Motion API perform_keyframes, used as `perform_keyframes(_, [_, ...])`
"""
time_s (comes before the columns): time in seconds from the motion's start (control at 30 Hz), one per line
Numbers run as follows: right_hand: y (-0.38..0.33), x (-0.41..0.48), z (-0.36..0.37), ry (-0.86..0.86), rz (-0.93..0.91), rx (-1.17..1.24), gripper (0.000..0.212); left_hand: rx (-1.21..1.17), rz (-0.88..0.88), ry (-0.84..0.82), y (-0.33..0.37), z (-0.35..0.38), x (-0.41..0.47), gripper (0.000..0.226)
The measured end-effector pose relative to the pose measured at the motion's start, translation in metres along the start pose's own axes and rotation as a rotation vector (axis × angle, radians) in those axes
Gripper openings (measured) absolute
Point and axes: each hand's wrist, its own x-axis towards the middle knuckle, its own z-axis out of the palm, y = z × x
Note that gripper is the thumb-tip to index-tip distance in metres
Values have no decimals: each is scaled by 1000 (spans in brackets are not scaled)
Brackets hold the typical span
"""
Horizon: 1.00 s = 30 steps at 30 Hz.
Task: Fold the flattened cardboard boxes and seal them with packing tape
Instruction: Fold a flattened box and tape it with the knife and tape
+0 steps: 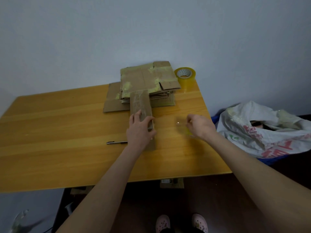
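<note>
Long narrow brown cardboard box (141, 105) lay lengthwise mid-table, far end against a stack of flattened, taped cardboard sheets (148, 78). Left hand (139, 130) pressed on its near half, fingers fairly straight on top by the left edge, thumb stretched across the top. Right hand (201, 125) sat right of the box, apart from it, fingertips pinched on a blurred clear tape strip (180, 122). Yellowish clear packing tape roll (185, 75) stood at the far right corner beside the stack. Black pen (116, 142) lay just left of the left wrist. Orange wooden table (50, 140) showed broad surface to the left and near side; its right edge ran close to the right hand, white printed sack (260, 132) beyond
</note>
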Motion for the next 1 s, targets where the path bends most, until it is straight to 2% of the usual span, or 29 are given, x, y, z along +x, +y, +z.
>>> perform_keyframes(0.1, [-4, -5, -1, 10, -33, 460, 9, 31, 29, -6, 5, -2, -2, 47])
perform_keyframes(0.17, [-11, -11, -3, 13, -32, 692, 6, -33, 114, 145, 6, -4, -8, 40])
perform_keyframes(0.23, [-14, -17, -6, 18, -29, 795, 7, -206, 245, 369, 9, -9, -15, 24])
perform_keyframes(0.3, [-15, -19, -5, 33, -53, 789, 8, -350, 270, 412, 25, -15, -22, 14])
perform_keyframes(0.47, [-18, -23, -1, 111, -115, 750, 8, -683, 78, 155, 58, -18, -18, 24])
perform_keyframes(0.57, [-17, -28, -5, 91, -133, 718, 13, -724, 4, 102, 61, -15, -13, 20])
perform_keyframes(0.67, [-14, -34, -8, -29, -117, 790, 35, -762, -51, 100, 61, -14, -9, 18])
perform_keyframes(0.73, [-11, -37, -9, -56, -92, 820, 60, -721, -44, 92, 61, -14, -7, 19])
perform_keyframes(0.77, [-11, -38, -9, -48, -92, 813, 65, -700, -29, 87, 61, -15, -6, 18])
perform_keyframes(0.9, [-15, -38, -13, 16, -173, 652, 49, -714, -10, 57, 64, -13, -6, 24])
perform_keyframes(1.0, [-5, -36, -9, 48, -100, 451, 44, -812, -27, 98, 69, -26, -7, 27])
